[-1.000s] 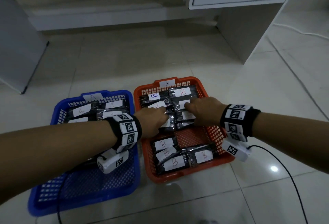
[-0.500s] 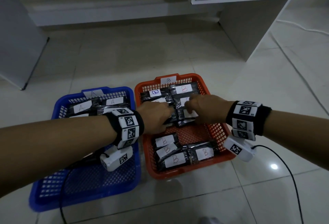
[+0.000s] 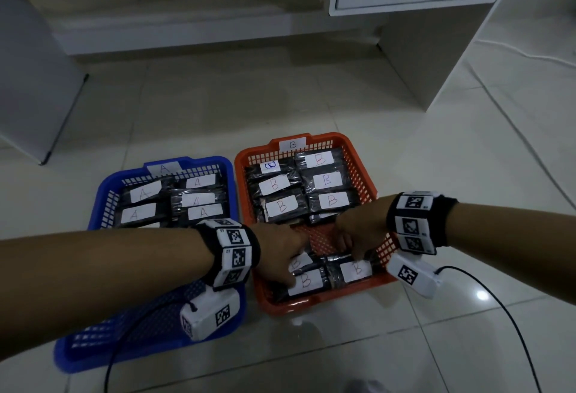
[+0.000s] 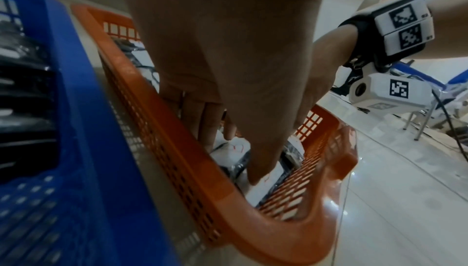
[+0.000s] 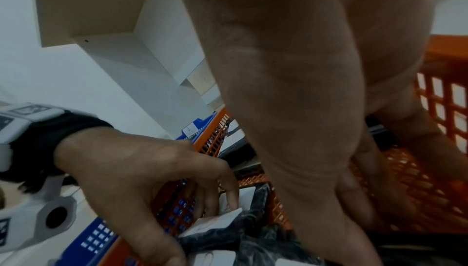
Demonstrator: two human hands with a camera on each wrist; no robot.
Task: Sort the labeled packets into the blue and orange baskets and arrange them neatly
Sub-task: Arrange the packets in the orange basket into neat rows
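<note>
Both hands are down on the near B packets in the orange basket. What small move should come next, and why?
Probably slide the near packets up against the far group: bare orange basket floor shows between them, and left hand and right hand already touch them.

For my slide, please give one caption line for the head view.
Both hands, left hand and right hand, reach into the orange basket to arrange B packets; A packets fill the blue basket.
</note>
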